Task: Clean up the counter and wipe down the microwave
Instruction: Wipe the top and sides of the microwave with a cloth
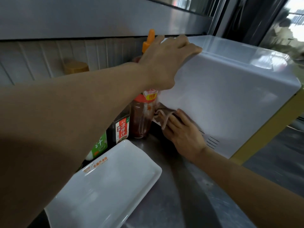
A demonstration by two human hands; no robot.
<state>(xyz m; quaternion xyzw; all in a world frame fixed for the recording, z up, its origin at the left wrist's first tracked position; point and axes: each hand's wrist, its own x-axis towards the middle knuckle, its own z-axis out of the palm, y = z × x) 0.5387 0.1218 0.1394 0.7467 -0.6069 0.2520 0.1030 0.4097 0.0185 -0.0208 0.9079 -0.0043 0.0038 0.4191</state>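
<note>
White rectangular tray lies on the steel counter at lower left, orange print near its far edge. Behind it, against the ribbed wall: green-label bottle, dark bottle with red label, then a red sauce bottle with orange nozzle, just beside the microwave. Left hand reaches over the bottles; its grip is curled over the microwave's top rear edge. Microwave: white glossy casing, vent slots low on the side, yellow front trim, standing on the counter at right. Right hand presses a brownish cloth against the microwave's lower side, fingers flat on it; thumb not visible.
</note>
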